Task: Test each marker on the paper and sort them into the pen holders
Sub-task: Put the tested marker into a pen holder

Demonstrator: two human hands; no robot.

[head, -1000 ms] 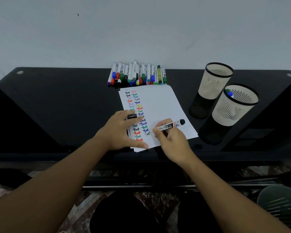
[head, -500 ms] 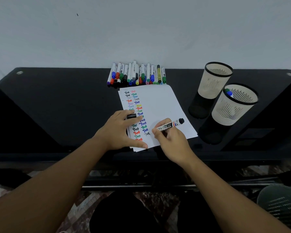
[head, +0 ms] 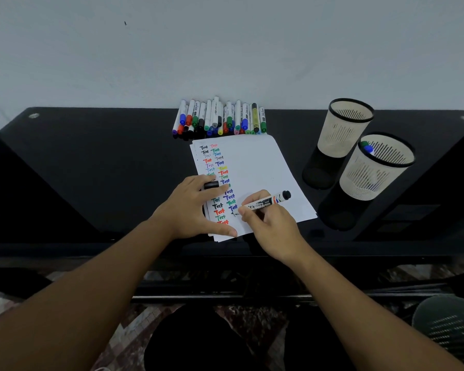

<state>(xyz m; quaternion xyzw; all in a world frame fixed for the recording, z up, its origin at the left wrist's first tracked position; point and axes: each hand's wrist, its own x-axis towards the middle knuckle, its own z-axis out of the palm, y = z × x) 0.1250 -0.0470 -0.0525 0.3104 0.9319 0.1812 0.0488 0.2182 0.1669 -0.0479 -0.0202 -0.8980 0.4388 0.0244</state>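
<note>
The right hand (head: 271,223) gripped a marker (head: 265,202) between curled fingers and thumb, its tip set against the paper (head: 255,167) at the foot of the second column of test words. The left hand (head: 193,210) lay spread on the paper's left side, thumb extended along the near edge, and pinched a black cap (head: 211,185) between its fingers. The paper lay on a black table (head: 91,167). A row of markers (head: 220,119) lay beyond it. Two pen holders (head: 359,145) stood to the right, the nearer one containing markers.
</note>
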